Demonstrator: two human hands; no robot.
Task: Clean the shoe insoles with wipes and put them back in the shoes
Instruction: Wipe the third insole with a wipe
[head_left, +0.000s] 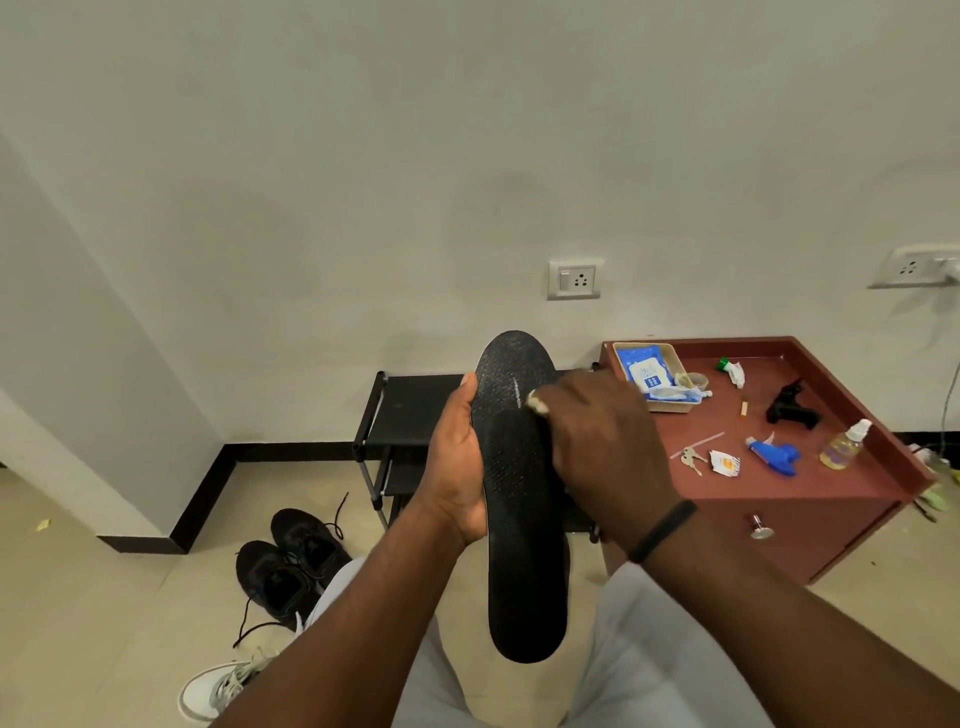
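**Over the lap: one insole held, one wipe applied**

Centre of view, above the person's light-trousered knees (649, 649): black insole (522, 499), held upright with toe end up and heel end down, textured face toward the camera.

Left hand (457, 467): grasping the insole along its left edge, palm under the rim, thumb lying up the side near the toe.

Right hand (597, 441): fingers curled, pinching a small white wipe (537, 402) against the upper part of the insole; black band (662, 530) on the wrist.

Floor, left of the knees: pair of black shoes (291, 566), side by side, laces loose, openings up. Nearer the bottom edge, one white shoe (218, 688), partly hidden by the left forearm.

Against the wall, behind the insole: black shoe rack (410, 410), top shelf bare where visible.

Right of the rack: reddish-brown cabinet serving as bench (831, 499), raised rim, knob on the front.
- Far left corner: shallow tray (675, 358) holding a blue-and-white wipes pack (647, 374).
- Far edge: small green-capped item (730, 370).
- Middle: black object (789, 405), kind unclear.
- Right edge: clear spray bottle (844, 447) of yellowish liquid.
- Near side: blue spray head (776, 454), torn sachet (724, 462), keys (691, 458).

Wall: two socket plates, one (574, 279) above the rack, one (914, 267) at far right.
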